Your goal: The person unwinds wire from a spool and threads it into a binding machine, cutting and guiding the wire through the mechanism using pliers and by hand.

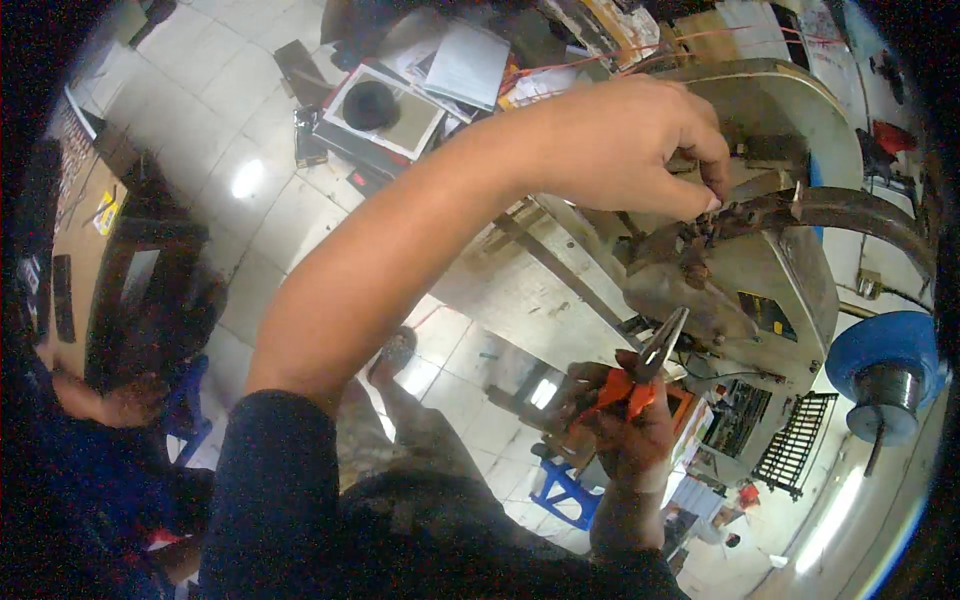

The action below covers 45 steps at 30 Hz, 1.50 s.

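Left forearm [400, 250] foremost; left grip [640, 140] curled by machine [720, 290], hold unclear; right grip [642, 430] closed round pliers [650, 370], handles [615, 388] partly hidden.

The wearer's two hands [640, 145] [642, 430]; one pair of pliers [655, 362]; one black rack [795, 445].

Pliers [658, 352]: metal nose, red-orange grips, in R hand [635, 418], nose tilted up & to rt, below fitting & apart from it. Dark metal fitting [697, 234]: irreg. shape, on grey machine [800, 300], nr inner end of dark curved bar [862, 206]; L hand [650, 145] fingertips at it, contact unclear.
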Each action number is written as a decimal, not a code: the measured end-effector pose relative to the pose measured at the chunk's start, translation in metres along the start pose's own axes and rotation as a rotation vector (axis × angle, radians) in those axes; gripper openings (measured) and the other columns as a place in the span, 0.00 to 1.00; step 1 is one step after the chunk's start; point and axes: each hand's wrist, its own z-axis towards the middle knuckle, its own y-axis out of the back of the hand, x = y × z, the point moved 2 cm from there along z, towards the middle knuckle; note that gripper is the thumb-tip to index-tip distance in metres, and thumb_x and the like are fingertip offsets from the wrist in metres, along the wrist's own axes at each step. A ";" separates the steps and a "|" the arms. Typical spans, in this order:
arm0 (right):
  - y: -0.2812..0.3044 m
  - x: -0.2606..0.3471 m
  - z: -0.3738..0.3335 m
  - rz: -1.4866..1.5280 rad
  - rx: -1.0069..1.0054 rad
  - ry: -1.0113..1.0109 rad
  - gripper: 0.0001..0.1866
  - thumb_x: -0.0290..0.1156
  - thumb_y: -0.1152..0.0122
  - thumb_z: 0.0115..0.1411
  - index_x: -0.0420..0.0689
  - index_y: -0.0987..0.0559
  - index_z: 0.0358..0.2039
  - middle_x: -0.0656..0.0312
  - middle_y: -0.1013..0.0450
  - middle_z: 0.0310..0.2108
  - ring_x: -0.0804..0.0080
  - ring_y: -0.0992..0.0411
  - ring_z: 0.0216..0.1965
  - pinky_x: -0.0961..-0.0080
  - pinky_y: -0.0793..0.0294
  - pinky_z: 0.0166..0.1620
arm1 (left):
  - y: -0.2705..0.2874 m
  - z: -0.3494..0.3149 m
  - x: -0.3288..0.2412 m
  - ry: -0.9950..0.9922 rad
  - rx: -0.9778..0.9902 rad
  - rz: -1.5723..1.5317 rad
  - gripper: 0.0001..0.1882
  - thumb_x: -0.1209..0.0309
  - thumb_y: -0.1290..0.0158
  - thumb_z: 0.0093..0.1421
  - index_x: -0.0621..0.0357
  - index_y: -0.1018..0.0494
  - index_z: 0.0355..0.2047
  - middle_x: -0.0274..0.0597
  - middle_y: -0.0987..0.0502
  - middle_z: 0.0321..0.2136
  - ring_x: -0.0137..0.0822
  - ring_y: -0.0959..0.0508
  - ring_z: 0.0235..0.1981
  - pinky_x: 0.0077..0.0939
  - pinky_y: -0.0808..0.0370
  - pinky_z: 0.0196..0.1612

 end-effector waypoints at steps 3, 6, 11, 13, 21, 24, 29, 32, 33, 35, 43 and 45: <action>-0.014 -0.007 0.009 -0.009 0.037 0.044 0.31 0.16 0.48 0.54 0.40 0.38 0.60 0.38 0.31 0.50 0.55 0.25 0.42 0.60 0.21 0.42 | -0.003 -0.005 0.002 -0.065 -0.084 0.081 0.09 0.66 0.40 0.53 0.60 0.22 0.29 0.44 0.22 0.29 0.42 0.23 0.36 0.34 0.29 0.44; -0.025 -0.011 0.013 -0.089 -0.078 0.028 0.29 0.16 0.52 0.56 0.38 0.39 0.61 0.42 0.31 0.50 0.58 0.26 0.45 0.67 0.21 0.42 | -0.005 -0.005 0.007 0.021 -0.062 -0.081 0.09 0.66 0.39 0.53 0.60 0.21 0.29 0.42 0.21 0.29 0.41 0.23 0.36 0.34 0.29 0.45; -0.021 -0.015 0.021 -0.132 -0.013 0.113 0.28 0.21 0.47 0.63 0.42 0.44 0.61 0.45 0.33 0.55 0.60 0.28 0.49 0.66 0.24 0.48 | -0.010 -0.011 0.007 0.026 -0.120 -0.072 0.10 0.64 0.41 0.52 0.57 0.20 0.31 0.44 0.21 0.30 0.43 0.22 0.34 0.34 0.27 0.41; -0.020 -0.016 0.020 -0.122 -0.022 0.157 0.28 0.21 0.47 0.63 0.42 0.44 0.61 0.46 0.33 0.55 0.61 0.28 0.49 0.67 0.25 0.47 | -0.010 -0.011 0.001 0.064 -0.134 -0.109 0.13 0.62 0.42 0.50 0.56 0.18 0.32 0.46 0.20 0.30 0.44 0.21 0.32 0.34 0.26 0.40; -0.015 -0.029 0.016 -0.190 -0.079 0.090 0.25 0.19 0.52 0.62 0.38 0.41 0.60 0.46 0.32 0.53 0.66 0.27 0.46 0.73 0.25 0.44 | -0.017 -0.014 0.006 0.037 -0.185 -0.060 0.11 0.61 0.41 0.52 0.52 0.18 0.32 0.44 0.22 0.30 0.43 0.23 0.34 0.33 0.27 0.40; -0.009 -0.035 0.018 -0.191 -0.039 0.066 0.25 0.21 0.50 0.63 0.39 0.44 0.59 0.47 0.34 0.56 0.66 0.29 0.48 0.70 0.27 0.49 | -0.024 -0.018 0.004 0.071 -0.255 0.000 0.11 0.60 0.40 0.51 0.50 0.17 0.32 0.42 0.22 0.31 0.42 0.24 0.38 0.33 0.28 0.45; -0.009 -0.040 0.019 -0.140 -0.028 0.077 0.24 0.22 0.50 0.64 0.39 0.45 0.58 0.45 0.34 0.56 0.67 0.29 0.47 0.71 0.28 0.48 | -0.026 -0.020 0.008 0.099 -0.251 -0.042 0.12 0.59 0.39 0.51 0.50 0.17 0.32 0.42 0.21 0.32 0.43 0.24 0.39 0.34 0.29 0.46; -0.009 -0.036 0.024 -0.226 -0.010 0.115 0.23 0.21 0.51 0.64 0.40 0.46 0.57 0.43 0.35 0.56 0.63 0.28 0.47 0.68 0.26 0.48 | -0.028 -0.019 0.011 0.085 -0.238 -0.071 0.12 0.60 0.39 0.51 0.51 0.18 0.32 0.42 0.21 0.31 0.43 0.23 0.37 0.33 0.28 0.44; -0.009 -0.036 0.025 -0.140 -0.014 0.127 0.23 0.21 0.52 0.63 0.41 0.46 0.56 0.41 0.35 0.56 0.60 0.28 0.47 0.66 0.24 0.47 | -0.029 -0.018 0.010 0.080 -0.218 -0.095 0.12 0.60 0.39 0.50 0.52 0.18 0.32 0.43 0.21 0.31 0.44 0.23 0.37 0.33 0.27 0.43; -0.011 -0.036 0.028 -0.054 -0.022 0.138 0.22 0.20 0.52 0.63 0.42 0.46 0.56 0.39 0.36 0.56 0.57 0.27 0.47 0.63 0.23 0.46 | -0.029 -0.018 0.007 0.090 -0.208 -0.057 0.12 0.61 0.40 0.51 0.53 0.18 0.32 0.44 0.21 0.30 0.44 0.22 0.36 0.34 0.26 0.43; -0.038 -0.025 0.037 0.303 -0.019 0.123 0.28 0.43 0.63 0.70 0.36 0.44 0.62 0.36 0.40 0.59 0.44 0.28 0.50 0.44 0.19 0.41 | -0.010 -0.009 -0.024 0.097 -0.073 0.128 0.14 0.65 0.44 0.50 0.62 0.21 0.32 0.48 0.28 0.27 0.46 0.29 0.35 0.37 0.32 0.44; -0.045 -0.019 0.042 0.553 0.012 0.101 0.33 0.51 0.70 0.70 0.35 0.45 0.63 0.36 0.43 0.61 0.42 0.30 0.52 0.40 0.20 0.40 | -0.007 -0.005 -0.029 -0.022 -0.098 0.307 0.14 0.66 0.45 0.50 0.64 0.21 0.30 0.50 0.27 0.28 0.46 0.27 0.34 0.36 0.31 0.42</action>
